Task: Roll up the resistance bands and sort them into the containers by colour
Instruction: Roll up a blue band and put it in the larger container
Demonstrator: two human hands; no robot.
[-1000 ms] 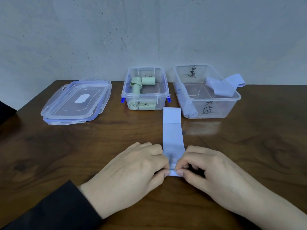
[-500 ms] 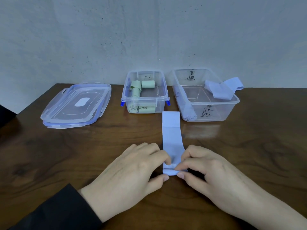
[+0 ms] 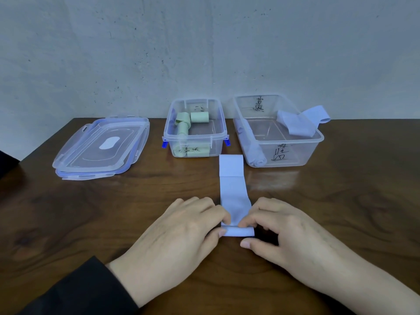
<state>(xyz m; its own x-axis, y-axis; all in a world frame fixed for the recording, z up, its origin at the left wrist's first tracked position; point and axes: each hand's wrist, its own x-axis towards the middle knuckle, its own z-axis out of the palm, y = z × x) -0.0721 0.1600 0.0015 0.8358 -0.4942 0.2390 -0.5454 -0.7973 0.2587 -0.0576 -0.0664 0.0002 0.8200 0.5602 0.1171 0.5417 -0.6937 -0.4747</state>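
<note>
A pale blue resistance band (image 3: 233, 185) lies flat on the wooden table, running away from me. Its near end is curled into a small roll. My left hand (image 3: 181, 233) and my right hand (image 3: 281, 230) pinch that roll from either side with fingertips and thumbs. Behind it stands a small clear container (image 3: 218, 135) holding rolled green bands (image 3: 199, 117). To its right a larger clear container (image 3: 316, 144) holds a rolled blue band (image 3: 255, 155), and an unrolled blue band (image 3: 300, 121) hangs over its right rim.
Two stacked clear lids (image 3: 102, 148) with blue edges lie at the back left. A grey wall rises right behind the containers. A dark sleeve edge (image 3: 4, 162) shows at the far left. The table's back edge runs just behind the containers.
The roll at the band's near end has grown slightly under my fingers and shifted a little away from me. The containers and lids have stayed put.
</note>
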